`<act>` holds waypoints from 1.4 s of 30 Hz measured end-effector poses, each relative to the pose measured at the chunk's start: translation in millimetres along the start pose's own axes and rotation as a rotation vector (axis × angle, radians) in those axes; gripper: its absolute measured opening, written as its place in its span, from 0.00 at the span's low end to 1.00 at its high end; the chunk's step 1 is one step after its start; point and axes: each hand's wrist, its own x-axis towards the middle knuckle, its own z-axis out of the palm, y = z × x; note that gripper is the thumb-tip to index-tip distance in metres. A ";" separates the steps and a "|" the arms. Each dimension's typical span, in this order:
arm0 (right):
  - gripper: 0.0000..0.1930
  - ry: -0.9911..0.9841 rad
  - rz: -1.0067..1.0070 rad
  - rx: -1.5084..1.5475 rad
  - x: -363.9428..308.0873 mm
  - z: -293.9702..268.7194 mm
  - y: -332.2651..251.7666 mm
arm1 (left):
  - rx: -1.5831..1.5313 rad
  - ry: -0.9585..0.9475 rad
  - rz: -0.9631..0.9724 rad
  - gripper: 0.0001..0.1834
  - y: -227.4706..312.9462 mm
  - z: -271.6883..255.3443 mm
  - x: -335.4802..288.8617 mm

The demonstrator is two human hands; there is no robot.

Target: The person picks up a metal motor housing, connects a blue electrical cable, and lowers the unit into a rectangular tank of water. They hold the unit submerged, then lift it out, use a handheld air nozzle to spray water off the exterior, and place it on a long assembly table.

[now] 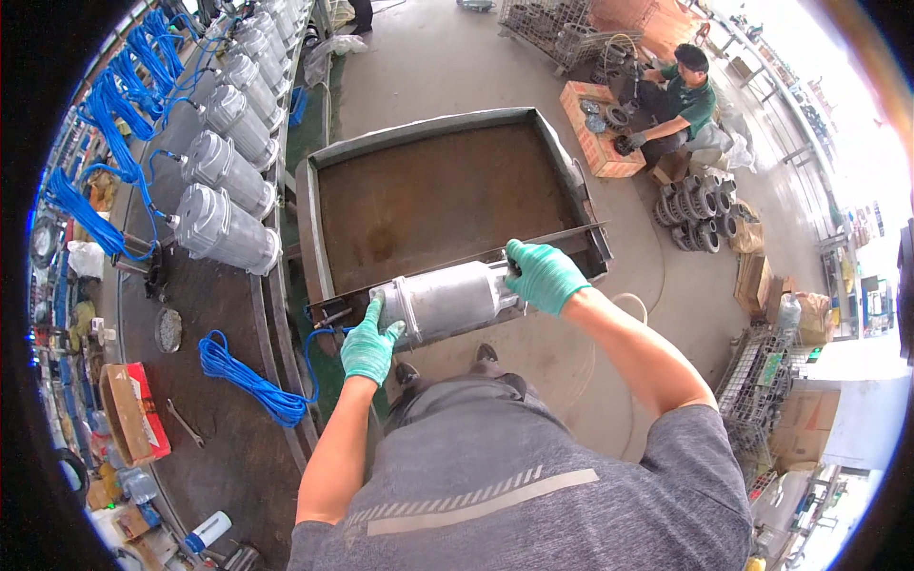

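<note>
The silver metal cylinder (pixel 452 299) lies sideways along the near edge of the metal tray (pixel 433 125), its long axis running left to right, tipped slightly up rightward in view. The gloved left hand (pixel 369 346) grips its wide capped end, pointing left; the gloved right hand (pixel 546 277) clasps the narrower end, pointing right. Blue cable (pixel 278 403) lies coiled on the left-hand bench (pixel 224 466).

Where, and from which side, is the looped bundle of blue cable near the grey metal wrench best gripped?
Probably across its middle, from above and the right: the looped blue cable bundle lies long and flat near the right edge of the dark workbench, so one grip could gather its strands. Avoid its right end, where one run leads toward the silver cylindrical housing.
</note>
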 end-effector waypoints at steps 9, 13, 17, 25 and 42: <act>0.14 0.011 0.032 -0.104 0.9 4.2 -4.4 | -0.029 0.055 0.049 0.40 -9.3 8.7 3.1; 0.16 -0.011 0.036 -0.127 -0.6 6.0 -8.1 | -0.053 0.034 0.035 0.41 -5.8 2.6 2.1; 0.17 -0.032 0.049 -0.153 0.8 4.7 -10.7 | -0.094 -0.008 -0.012 0.41 -2.9 0.0 2.0; 0.17 -0.061 0.097 -0.166 5.2 9.6 -8.5 | -0.144 0.015 0.013 0.40 -4.9 4.5 5.2; 0.15 -0.056 0.091 -0.074 2.5 4.7 -6.6 | -0.166 0.093 0.063 0.42 -10.4 13.1 3.6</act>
